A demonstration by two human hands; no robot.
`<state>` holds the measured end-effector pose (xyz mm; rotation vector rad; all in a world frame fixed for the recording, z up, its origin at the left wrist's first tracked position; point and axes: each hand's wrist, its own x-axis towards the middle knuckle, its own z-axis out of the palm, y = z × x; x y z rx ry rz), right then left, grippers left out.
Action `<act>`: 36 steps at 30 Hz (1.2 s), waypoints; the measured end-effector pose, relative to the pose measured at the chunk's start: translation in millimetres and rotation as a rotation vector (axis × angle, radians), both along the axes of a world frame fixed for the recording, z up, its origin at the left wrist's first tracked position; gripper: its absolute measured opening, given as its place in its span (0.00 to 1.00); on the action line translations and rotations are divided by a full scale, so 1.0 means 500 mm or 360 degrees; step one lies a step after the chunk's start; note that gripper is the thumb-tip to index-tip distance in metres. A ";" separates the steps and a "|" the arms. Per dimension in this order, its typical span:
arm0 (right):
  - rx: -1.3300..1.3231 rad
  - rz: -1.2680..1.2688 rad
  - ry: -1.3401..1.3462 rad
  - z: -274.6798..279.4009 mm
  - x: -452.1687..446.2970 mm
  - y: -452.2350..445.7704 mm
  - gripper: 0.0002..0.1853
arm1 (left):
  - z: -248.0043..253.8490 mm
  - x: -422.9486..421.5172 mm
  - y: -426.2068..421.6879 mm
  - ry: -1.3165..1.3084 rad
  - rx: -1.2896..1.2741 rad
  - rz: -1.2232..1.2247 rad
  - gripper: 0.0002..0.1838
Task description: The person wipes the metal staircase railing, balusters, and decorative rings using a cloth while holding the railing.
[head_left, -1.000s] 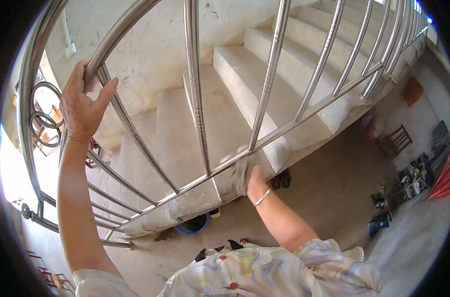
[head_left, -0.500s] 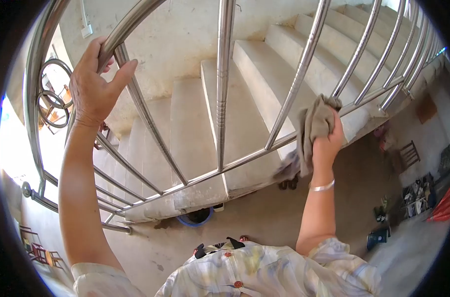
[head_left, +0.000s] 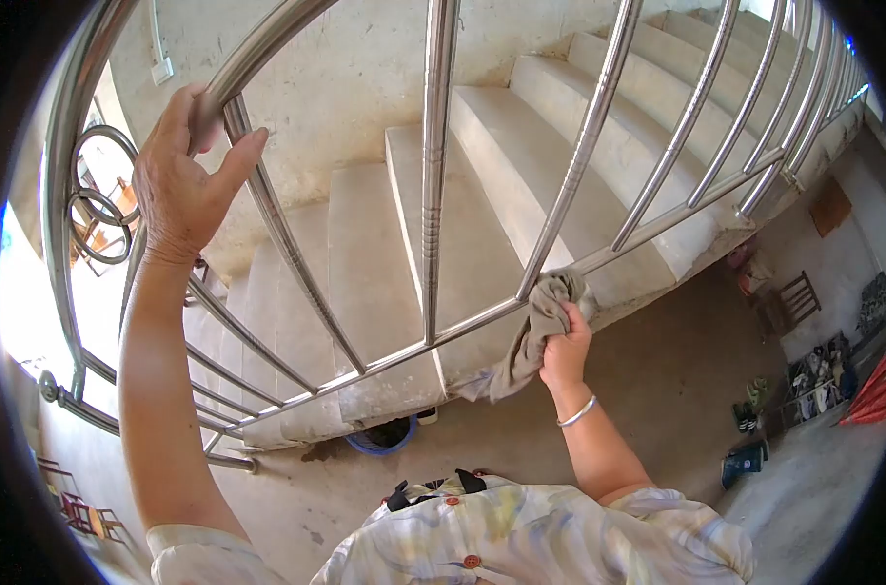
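My left hand (head_left: 181, 175) is wrapped round the curved steel handrail (head_left: 267, 37) at the upper left, its thumb beside a baluster. A crumpled grey-brown cloth (head_left: 538, 327) is gripped in my right hand (head_left: 566, 349), which wears a silver bangle at the wrist. The cloth lies against the lower steel rail (head_left: 482, 318), by the foot of a baluster (head_left: 581, 156). Its loose end hangs down to the left, over the stair edge.
Concrete stairs (head_left: 379, 244) rise to the right behind the balusters. Below are a blue basin (head_left: 382, 439), a dark bucket (head_left: 744, 464), a rack of shoes (head_left: 821, 382), a red sheet (head_left: 874, 390) and a wooden chair (head_left: 800, 298).
My right hand and the cloth first went right along the lower rail, then came back left and down. My left hand stays on the handrail while the view shifts slightly.
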<state>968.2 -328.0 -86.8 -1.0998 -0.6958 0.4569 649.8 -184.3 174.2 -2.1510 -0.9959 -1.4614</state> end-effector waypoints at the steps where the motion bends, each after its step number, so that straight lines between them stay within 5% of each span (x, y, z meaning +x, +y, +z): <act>1: 0.0102 0.0169 0.0447 0.002 -0.002 -0.010 0.09 | -0.003 0.001 0.001 -0.0007 0.0026 -0.0020 0.28; 3: 0.0157 0.0262 0.0640 0.001 0.004 -0.019 0.09 | -0.006 0.003 0.006 -0.0033 0.0038 -0.0064 0.28; 5: 0.0350 0.0481 0.1368 -0.017 0.028 -0.008 0.10 | -0.003 0.001 0.005 -0.0048 0.0053 -0.0092 0.28; 10: 0.0525 0.0651 0.1130 -0.029 0.047 0.105 0.04 | 0.003 0.007 -0.007 -0.0038 0.0021 -0.0019 0.26; 12: 0.0887 0.1436 0.0993 -0.043 -0.001 0.152 0.06 | -0.001 0.004 0.001 -0.0035 0.0051 -0.0027 0.26; 14: 0.0271 0.0832 0.1661 -0.024 -0.093 0.118 0.08 | -0.001 0.003 0.005 -0.0046 0.0082 -0.0028 0.27; 17: -0.0030 0.1066 0.1886 -0.191 -0.137 0.103 0.11 | -0.001 0.004 -0.002 -0.0071 0.0083 -0.0061 0.27; 19: -0.0630 0.0866 0.1370 -0.175 -0.169 0.079 0.14 | 0.000 0.003 0.001 -0.0051 0.0063 -0.0036 0.27; 24: -0.0161 0.0747 0.1122 0.038 -0.106 0.052 0.12 | -0.002 0.003 0.001 -0.0031 0.0072 -0.0002 0.26; 27: 0.0159 0.0322 -0.0024 0.134 -0.083 0.055 0.12 | 0.002 0.002 0.001 -0.0012 0.0119 -0.0040 0.26; 29: -0.0002 0.0090 -0.1095 0.130 -0.074 0.058 0.13 | 0.002 0.003 -0.003 0.0011 0.0059 0.0074 0.26; 30: -0.0001 0.0083 -0.1095 0.109 -0.073 0.060 0.13 | 0.002 0.004 -0.004 0.0011 0.0062 0.0067 0.26; 32: -0.0613 -0.0223 -0.2171 0.035 -0.080 0.068 0.13 | 0.002 0.005 -0.006 -0.0028 0.0069 0.0030 0.26; 34: -0.0190 0.0015 -0.1755 -0.010 -0.096 0.083 0.15 | 0.001 0.005 -0.006 -0.0039 0.0083 0.0026 0.26; 35: -0.0197 0.0001 -0.1753 -0.031 -0.117 0.074 0.15 | 0.000 0.005 -0.005 -0.0039 0.0088 0.0022 0.26; 36: -0.0335 0.0284 -0.1257 -0.045 -0.143 0.064 0.13 | 0.000 0.004 -0.005 -0.0038 0.0101 0.0000 0.26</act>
